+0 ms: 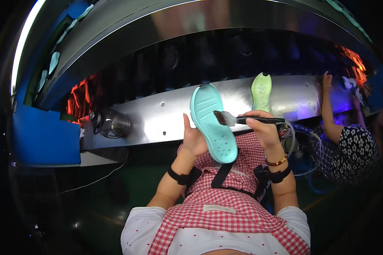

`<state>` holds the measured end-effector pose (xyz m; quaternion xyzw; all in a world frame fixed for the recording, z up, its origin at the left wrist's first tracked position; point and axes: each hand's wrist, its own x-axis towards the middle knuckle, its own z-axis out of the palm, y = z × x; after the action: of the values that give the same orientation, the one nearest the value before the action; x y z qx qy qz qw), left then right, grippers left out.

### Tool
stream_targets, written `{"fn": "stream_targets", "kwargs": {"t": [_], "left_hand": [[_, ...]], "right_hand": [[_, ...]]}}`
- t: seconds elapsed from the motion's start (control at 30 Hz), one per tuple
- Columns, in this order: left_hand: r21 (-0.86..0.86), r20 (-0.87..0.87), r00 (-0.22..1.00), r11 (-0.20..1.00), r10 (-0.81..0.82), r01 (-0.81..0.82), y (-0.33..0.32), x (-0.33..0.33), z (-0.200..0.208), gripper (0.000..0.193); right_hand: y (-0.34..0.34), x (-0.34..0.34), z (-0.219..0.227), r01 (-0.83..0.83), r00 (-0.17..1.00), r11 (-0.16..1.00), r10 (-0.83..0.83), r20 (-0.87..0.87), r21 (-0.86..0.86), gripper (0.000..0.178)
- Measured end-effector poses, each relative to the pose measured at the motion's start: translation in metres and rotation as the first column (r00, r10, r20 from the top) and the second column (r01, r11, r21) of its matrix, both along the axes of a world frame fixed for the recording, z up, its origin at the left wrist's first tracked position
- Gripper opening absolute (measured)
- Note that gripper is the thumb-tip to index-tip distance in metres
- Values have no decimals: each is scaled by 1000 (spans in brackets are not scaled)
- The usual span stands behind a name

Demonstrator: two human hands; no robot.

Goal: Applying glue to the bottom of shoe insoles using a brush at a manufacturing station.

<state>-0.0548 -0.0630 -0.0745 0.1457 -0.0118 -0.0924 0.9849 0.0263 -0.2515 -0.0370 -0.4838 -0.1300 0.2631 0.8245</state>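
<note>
A turquoise shoe sole [212, 121] is held up in front of me, tilted, its heel end toward my body. My left hand [195, 139] supports it from its left edge and underneath, thumb up; the fingers behind it are hidden. In my right hand [264, 129] is a brush [242, 120] with a black handle, fingers closed round it. The dark bristles lie across the middle of the sole and seem to touch it. A pale green sole [261, 91] lies beyond the brush on the metal ledge [153, 117].
A dark glass jug-like container [111, 123] stands at the ledge's left end, beside a blue panel [46, 136]. Dark soles rest in the shadowed channel behind the ledge. To my right, a person in a flowered head covering [355, 148] reaches toward the ledge. Thin tubes [292, 138] hang near my right wrist.
</note>
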Motion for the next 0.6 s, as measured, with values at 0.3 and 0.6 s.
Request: {"fn": "stream_targets", "kwargs": {"t": [0.3, 0.6], "left_hand": [[-33, -131, 991, 998, 42, -47, -12, 2, 4, 81], [137, -127, 946, 950, 299, -282, 12, 13, -9, 71]], "right_hand": [[57, 33, 0, 9, 996, 986, 6, 89, -169, 19], [55, -5, 25, 134, 562, 884, 304, 769, -448, 19]]}}
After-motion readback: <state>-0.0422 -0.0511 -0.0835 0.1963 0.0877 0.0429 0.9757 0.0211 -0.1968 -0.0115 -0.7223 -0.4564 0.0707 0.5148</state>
